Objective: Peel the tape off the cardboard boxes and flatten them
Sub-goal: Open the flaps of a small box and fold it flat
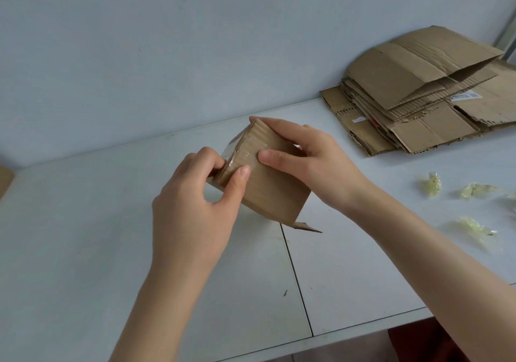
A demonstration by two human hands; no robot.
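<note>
A small brown cardboard box (272, 191) is held tilted above the white table (83, 236), one loose flap touching the tabletop. Clear tape (233, 156) runs over the box's upper left edge. My left hand (195, 211) pinches at that taped edge, thumb on the near face and fingers curled behind it. My right hand (307, 158) grips the box from the right, its thumb pressed flat on the near face and its fingers wrapped over the top.
A stack of flattened cardboard boxes (424, 93) lies at the back right against the wall. Several crumpled pieces of peeled tape (472, 227) lie on the table at the right. Another piece of cardboard (5, 179) shows at the left edge.
</note>
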